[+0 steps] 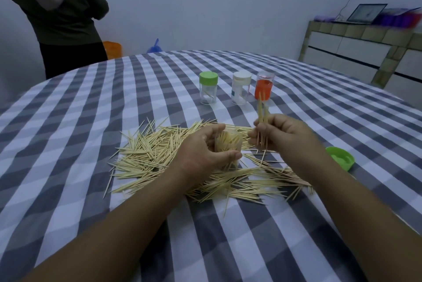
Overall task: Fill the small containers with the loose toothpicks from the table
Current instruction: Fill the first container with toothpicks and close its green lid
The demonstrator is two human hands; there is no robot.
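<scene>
A wide heap of loose toothpicks [148, 156] lies on the checked tablecloth [114, 99] in the middle of the table. My left hand [201, 151] wraps around a clear open container [228, 142] that stands upright in the heap and is packed with toothpicks. Just to its right, my right hand [280, 133] pinches a small bundle of toothpicks [261, 110] held upright, a little above the container's rim. Farther back stand three more containers: one with a green lid [208, 87], one with a white lid [241, 87], one with an orange part [263, 86].
A loose green lid [340, 158] lies at the right, beside my right forearm. A person in dark clothes [61, 14] stands at the table's far left edge. A tiled counter [365, 53] with a laptop [367, 13] lines the right wall.
</scene>
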